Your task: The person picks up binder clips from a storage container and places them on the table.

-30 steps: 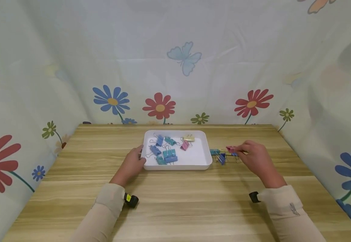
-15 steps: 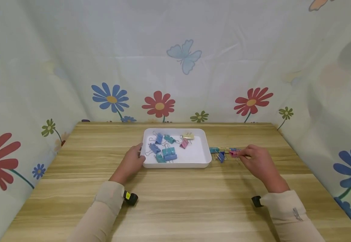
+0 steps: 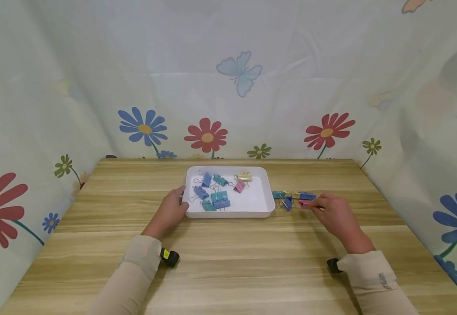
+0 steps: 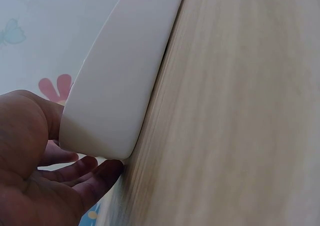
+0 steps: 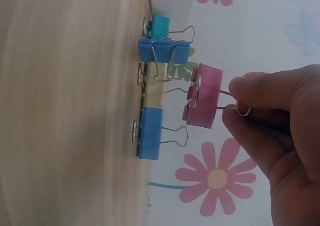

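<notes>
Pink clip [image 5: 210,99] is pinched in the right hand [image 3: 338,216], white tray [image 3: 230,215] gripped by the left hand [image 3: 171,211]; placement near the clip row [image 5: 155,96] seems intended, careful lowering required.

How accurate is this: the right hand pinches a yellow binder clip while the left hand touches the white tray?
The colour is wrong: the right hand pinches a pink binder clip, as the right wrist view shows, while the left hand touches the white tray.
</notes>
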`<state>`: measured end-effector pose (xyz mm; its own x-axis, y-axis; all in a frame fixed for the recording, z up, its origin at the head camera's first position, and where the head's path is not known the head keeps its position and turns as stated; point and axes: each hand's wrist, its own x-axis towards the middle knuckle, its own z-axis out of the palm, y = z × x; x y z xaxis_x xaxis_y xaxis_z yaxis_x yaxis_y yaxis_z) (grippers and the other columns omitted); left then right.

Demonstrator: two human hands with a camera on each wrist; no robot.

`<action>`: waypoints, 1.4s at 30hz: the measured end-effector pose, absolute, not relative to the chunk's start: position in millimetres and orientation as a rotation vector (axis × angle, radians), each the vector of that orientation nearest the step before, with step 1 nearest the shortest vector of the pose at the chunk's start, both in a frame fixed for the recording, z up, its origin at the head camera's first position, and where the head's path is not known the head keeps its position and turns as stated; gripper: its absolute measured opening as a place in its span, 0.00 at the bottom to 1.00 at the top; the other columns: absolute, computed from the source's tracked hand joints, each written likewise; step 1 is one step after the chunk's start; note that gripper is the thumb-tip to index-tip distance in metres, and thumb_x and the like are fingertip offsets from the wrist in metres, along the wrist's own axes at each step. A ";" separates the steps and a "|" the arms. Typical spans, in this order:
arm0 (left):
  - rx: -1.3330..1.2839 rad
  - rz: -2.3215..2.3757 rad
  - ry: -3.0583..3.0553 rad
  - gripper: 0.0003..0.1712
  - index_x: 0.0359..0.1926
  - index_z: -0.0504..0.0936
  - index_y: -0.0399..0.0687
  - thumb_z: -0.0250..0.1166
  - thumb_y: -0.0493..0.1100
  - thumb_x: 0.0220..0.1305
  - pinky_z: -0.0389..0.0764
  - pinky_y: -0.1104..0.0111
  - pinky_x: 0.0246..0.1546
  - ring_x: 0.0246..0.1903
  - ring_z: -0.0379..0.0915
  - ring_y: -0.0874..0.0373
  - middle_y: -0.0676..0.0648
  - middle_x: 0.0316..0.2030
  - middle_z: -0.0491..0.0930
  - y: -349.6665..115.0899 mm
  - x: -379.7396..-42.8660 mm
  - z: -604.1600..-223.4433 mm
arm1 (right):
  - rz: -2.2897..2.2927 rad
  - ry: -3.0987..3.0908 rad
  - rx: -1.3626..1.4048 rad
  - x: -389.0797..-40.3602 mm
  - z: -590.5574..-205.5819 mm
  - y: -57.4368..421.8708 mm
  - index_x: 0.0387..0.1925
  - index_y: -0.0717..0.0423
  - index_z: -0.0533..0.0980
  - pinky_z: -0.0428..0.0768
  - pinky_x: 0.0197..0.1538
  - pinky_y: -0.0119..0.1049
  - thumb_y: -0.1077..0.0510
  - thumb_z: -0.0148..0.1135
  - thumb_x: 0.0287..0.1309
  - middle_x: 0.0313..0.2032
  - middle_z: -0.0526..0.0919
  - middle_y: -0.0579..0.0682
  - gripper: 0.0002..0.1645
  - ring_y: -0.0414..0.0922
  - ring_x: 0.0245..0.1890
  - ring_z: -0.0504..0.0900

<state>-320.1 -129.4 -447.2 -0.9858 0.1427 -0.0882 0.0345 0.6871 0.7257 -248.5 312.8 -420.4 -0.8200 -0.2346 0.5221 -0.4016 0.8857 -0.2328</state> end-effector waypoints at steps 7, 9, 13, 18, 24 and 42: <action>0.137 1.170 2.765 0.37 0.74 0.52 0.37 0.50 0.38 0.66 0.68 0.51 0.66 0.65 0.65 0.43 0.34 0.67 0.63 -128.9 -320.2 -446.2 | 0.448 -2.638 0.429 -251.0 -423.9 313.2 0.27 0.59 0.86 0.72 0.25 0.33 0.68 0.72 0.44 0.24 0.80 0.47 0.05 0.39 0.22 0.73; 0.130 1.169 2.766 0.37 0.74 0.53 0.37 0.51 0.39 0.66 0.68 0.51 0.66 0.65 0.65 0.43 0.35 0.67 0.63 -128.8 -320.1 -446.0 | 0.442 -2.667 0.418 -251.3 -425.0 313.2 0.27 0.59 0.86 0.74 0.26 0.35 0.68 0.71 0.45 0.24 0.80 0.48 0.04 0.40 0.23 0.74; 0.137 1.168 2.775 0.36 0.74 0.53 0.37 0.50 0.38 0.66 0.68 0.51 0.66 0.64 0.65 0.43 0.34 0.67 0.63 -128.9 -320.4 -446.6 | 0.436 -2.741 0.381 -251.9 -426.8 312.6 0.28 0.59 0.86 0.76 0.29 0.38 0.65 0.70 0.48 0.26 0.81 0.48 0.03 0.43 0.25 0.77; 0.152 1.183 2.777 0.36 0.74 0.53 0.37 0.50 0.38 0.66 0.69 0.51 0.65 0.64 0.66 0.43 0.35 0.66 0.63 -128.9 -320.3 -448.1 | 0.443 -2.779 0.373 -252.5 -429.3 311.7 0.30 0.57 0.87 0.79 0.32 0.41 0.65 0.70 0.49 0.29 0.83 0.50 0.04 0.46 0.29 0.80; 0.194 1.199 2.798 0.36 0.73 0.54 0.34 0.50 0.36 0.64 0.72 0.52 0.63 0.62 0.68 0.42 0.33 0.64 0.66 -129.8 -321.0 -448.5 | 0.428 -2.816 0.392 -253.5 -431.4 310.9 0.30 0.55 0.87 0.81 0.35 0.45 0.64 0.70 0.49 0.30 0.84 0.49 0.04 0.48 0.31 0.82; 0.179 1.185 2.785 0.36 0.73 0.54 0.36 0.50 0.37 0.65 0.68 0.51 0.66 0.64 0.65 0.44 0.34 0.66 0.64 -129.3 -319.6 -447.2 | 0.326 -2.872 0.444 -257.6 -429.2 302.9 0.26 0.58 0.86 0.80 0.32 0.42 0.62 0.70 0.51 0.25 0.82 0.48 0.03 0.44 0.27 0.79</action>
<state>-319.6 -129.3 -447.2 -0.9870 0.1510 -0.0547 0.0653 0.6884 0.7224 -257.6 302.9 -429.2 -0.9309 -0.2710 0.2449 -0.3189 0.9299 -0.1834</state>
